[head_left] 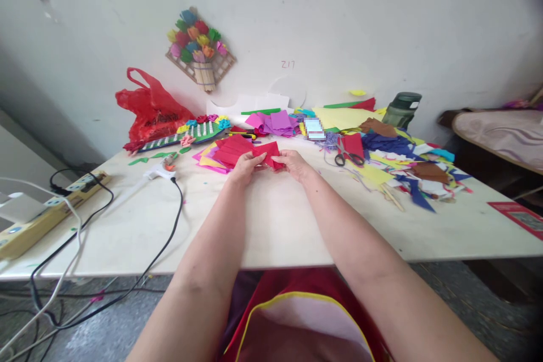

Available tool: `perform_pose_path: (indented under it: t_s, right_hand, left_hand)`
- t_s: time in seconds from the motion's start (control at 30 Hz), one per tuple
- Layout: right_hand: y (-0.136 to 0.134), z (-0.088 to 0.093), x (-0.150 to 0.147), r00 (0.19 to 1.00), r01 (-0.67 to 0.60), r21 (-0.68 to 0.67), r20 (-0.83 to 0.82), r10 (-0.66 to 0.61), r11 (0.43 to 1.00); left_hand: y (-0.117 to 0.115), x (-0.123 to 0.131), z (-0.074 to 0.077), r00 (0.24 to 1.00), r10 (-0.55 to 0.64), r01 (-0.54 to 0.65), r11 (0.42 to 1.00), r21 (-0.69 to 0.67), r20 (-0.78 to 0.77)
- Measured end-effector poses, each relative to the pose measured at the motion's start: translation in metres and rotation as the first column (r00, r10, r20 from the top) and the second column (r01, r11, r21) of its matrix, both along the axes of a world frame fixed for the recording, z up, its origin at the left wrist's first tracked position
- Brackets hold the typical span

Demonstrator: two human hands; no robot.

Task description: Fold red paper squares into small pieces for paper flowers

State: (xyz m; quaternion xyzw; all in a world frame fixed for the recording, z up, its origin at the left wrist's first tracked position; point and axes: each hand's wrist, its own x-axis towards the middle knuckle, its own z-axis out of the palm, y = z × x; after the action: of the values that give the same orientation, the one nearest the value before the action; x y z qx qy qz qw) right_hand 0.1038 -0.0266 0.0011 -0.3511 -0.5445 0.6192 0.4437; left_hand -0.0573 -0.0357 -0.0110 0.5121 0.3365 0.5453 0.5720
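Note:
A piece of red crepe paper (268,153) is stretched between my two hands, just above the table. My left hand (246,166) is closed on its left end, thumb on top. At the right end, my right hand (294,164) pinches the paper between thumb and fingers. Left of my hands lies a fanned stack of red, yellow and pink paper sheets (220,154). Scissors (348,157) with dark handles rest to the right of my right hand, beside a red paper piece (352,143).
A white glue gun (159,172) with a black cord lies at left, near a yellow power strip (55,209). A red plastic bag (148,104) stands behind. Colored paper scraps (407,161) heap at right by a green bottle (401,110). Purple paper (275,123) lies at the back.

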Motion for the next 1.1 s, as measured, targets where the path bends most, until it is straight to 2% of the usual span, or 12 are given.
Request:
perform_pose_path:
  t_s: [0.17, 0.33, 1.1]
  right_hand:
    - [-0.0018, 0.0019, 0.0007, 0.999, -0.028, -0.010, -0.029, 0.028, 1.000]
    - [-0.0030, 0.0031, 0.0013, 0.998, -0.063, 0.000, 0.012, 0.063, 0.998]
    - [-0.0023, 0.0003, -0.0081, 0.992, 0.065, 0.040, 0.108, -0.069, 0.997]
  left_hand:
    - [-0.0003, 0.0010, 0.0001, 0.999, 0.001, 0.000, 1.000, -0.007, 0.040]
    - [0.0004, 0.0019, 0.0002, 0.999, 0.028, -0.028, 1.000, 0.003, 0.038]
    - [0.0032, 0.0038, -0.0013, 0.986, 0.166, -0.166, 0.986, -0.007, -0.018]
